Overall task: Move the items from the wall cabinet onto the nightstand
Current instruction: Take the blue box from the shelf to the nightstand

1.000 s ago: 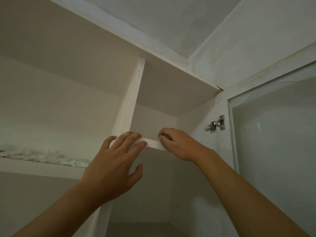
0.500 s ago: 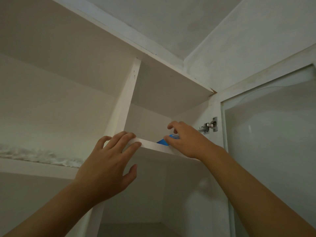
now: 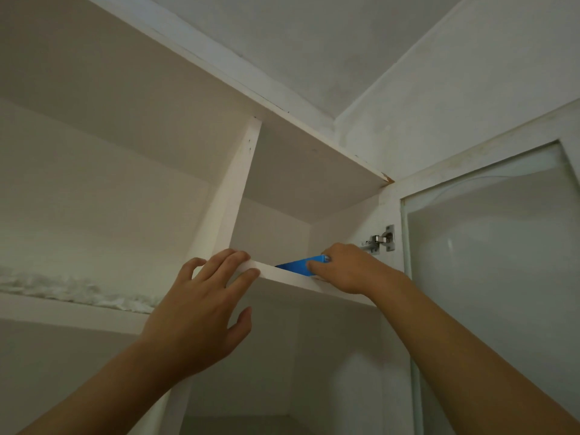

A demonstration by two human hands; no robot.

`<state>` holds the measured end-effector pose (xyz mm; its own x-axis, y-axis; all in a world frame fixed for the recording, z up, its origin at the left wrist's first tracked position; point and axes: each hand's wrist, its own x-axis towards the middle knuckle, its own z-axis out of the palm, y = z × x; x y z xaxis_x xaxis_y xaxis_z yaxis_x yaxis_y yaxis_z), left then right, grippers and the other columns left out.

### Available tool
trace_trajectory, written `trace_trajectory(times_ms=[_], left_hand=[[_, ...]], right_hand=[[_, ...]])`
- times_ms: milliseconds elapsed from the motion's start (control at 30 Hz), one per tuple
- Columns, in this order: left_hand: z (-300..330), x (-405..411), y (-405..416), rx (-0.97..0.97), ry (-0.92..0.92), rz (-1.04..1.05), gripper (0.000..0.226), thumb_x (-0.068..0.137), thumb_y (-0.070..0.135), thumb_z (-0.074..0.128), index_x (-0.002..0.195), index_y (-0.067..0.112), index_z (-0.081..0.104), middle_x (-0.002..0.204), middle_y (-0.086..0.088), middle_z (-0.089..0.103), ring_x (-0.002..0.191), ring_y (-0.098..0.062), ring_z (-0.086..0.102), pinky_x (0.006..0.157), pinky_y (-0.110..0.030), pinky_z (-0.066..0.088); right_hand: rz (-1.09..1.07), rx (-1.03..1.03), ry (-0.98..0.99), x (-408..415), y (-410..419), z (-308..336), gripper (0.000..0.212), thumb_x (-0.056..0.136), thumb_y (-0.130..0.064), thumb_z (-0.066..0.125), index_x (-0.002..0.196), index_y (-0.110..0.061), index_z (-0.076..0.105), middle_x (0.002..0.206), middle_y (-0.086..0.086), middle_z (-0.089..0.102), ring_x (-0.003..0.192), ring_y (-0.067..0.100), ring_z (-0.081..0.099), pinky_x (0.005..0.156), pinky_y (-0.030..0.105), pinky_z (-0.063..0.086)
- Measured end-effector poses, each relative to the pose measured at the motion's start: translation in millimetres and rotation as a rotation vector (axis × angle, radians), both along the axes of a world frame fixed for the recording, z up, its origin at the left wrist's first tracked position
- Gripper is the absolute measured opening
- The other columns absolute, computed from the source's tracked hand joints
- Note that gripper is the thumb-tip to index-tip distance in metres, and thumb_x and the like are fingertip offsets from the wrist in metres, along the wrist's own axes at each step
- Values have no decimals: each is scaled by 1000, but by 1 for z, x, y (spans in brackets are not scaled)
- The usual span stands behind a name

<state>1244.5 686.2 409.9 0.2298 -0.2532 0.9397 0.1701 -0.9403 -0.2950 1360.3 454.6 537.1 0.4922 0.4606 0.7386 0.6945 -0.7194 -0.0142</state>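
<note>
Blue item (image 3: 299,265) sits on the upper right shelf (image 3: 292,279) of the wall cabinet (image 3: 229,196), near the front edge, only a flat wedge of it showing above the shelf lip; I cannot tell what it is. My right hand (image 3: 348,268) is on it, fingers curled over its right end and pinching it, wrist lying over the shelf edge. The item looks tilted, its right end higher than the left, though from below I cannot tell whether it has left the board. My left hand (image 3: 201,312) is unclenched and holds nothing: fingers straight and spread, fingertips (image 3: 241,257) resting on the left corner of the same shelf where it meets the vertical divider (image 3: 233,189), thumb hanging free below. Left of the divider, a lower shelf (image 3: 69,312) carries a rumpled white fabric (image 3: 72,290) along its front edge. To the right, the cabinet door (image 3: 489,277) stands swung out, a pale glass-like panel in a white frame, with a metal hinge (image 3: 378,240) just beside my right hand. Below the upper right shelf the compartment is in shadow. Above the cabinet top, the grey ceiling (image 3: 314,51) meets the wall (image 3: 455,98) in a corner.
</note>
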Motion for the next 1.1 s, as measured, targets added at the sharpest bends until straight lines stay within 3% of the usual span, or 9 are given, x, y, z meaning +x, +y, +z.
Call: trace_trajectory(times_ms=[167, 300, 400, 467, 567, 633, 733, 867, 1100], left_hand=[[-1, 3, -1, -19, -6, 14, 52, 88, 55, 50, 132, 27, 56, 141, -2, 56, 130, -25, 54, 106, -51, 46], [0, 5, -3, -35, 13, 28, 55, 89, 56, 42, 132, 25, 58, 141, -4, 56, 130, -28, 55, 105, -54, 46], [0, 3, -5, -34, 15, 28, 56, 89, 54, 41, 131, 23, 60, 140, -6, 57, 128, -29, 56, 103, -55, 47], [1, 2, -5, -35, 16, 18, 55, 89, 52, 41, 132, 22, 60, 141, -6, 56, 129, -29, 55, 103, -55, 46], [1, 0, -5, -42, 29, 5, 54, 90, 51, 42, 132, 22, 59, 141, -7, 56, 131, -29, 55, 103, -55, 46], [1, 0, -5, -48, 39, -2, 54, 90, 51, 42, 132, 23, 59, 142, -6, 57, 131, -28, 55, 104, -55, 46], [1, -1, -4, -51, 47, -14, 53, 90, 50, 43, 132, 22, 59, 143, -6, 56, 133, -28, 53, 105, -55, 45], [1, -4, -4, -62, 65, -27, 55, 90, 50, 42, 134, 21, 59, 145, -7, 54, 135, -28, 51, 106, -55, 44], [-12, -12, -9, -135, 119, -174, 54, 91, 50, 39, 134, 25, 59, 150, -5, 52, 146, -26, 42, 114, -59, 38]], right_hand=[[30, 23, -18, -10, -23, -5, 40, 92, -52, 56, 75, -16, 49, 66, 0, 43, 57, 16, 37, 59, 35, 32], [-112, -70, 73, -18, -28, 5, 46, 85, -61, 61, 81, -16, 53, 73, 0, 49, 62, 18, 43, 62, 35, 35], [-165, -64, 159, -17, -29, 13, 56, 85, -73, 58, 85, -18, 53, 75, -1, 52, 66, 18, 52, 67, 35, 49], [-149, -34, 176, -15, -30, 12, 55, 88, -76, 54, 80, -21, 48, 75, -2, 49, 65, 16, 51, 67, 34, 50], [-142, -9, 141, -14, -31, 4, 56, 89, -73, 57, 75, -21, 45, 72, -2, 47, 60, 14, 44, 61, 30, 34], [-158, -22, 124, -12, -34, -3, 57, 87, -74, 60, 77, -19, 47, 74, -2, 49, 61, 14, 46, 60, 29, 34], [-159, -12, 134, -11, -41, -14, 59, 81, -75, 65, 96, -18, 58, 86, -1, 60, 69, 13, 57, 63, 28, 43], [-142, 50, 115, -23, -55, -29, 70, 74, -73, 71, 118, -21, 52, 105, -5, 63, 87, 11, 67, 71, 30, 59], [-132, 155, 59, -56, -78, -64, 63, 70, -58, 81, 111, -22, 49, 105, -5, 58, 87, 11, 64, 69, 37, 63]])
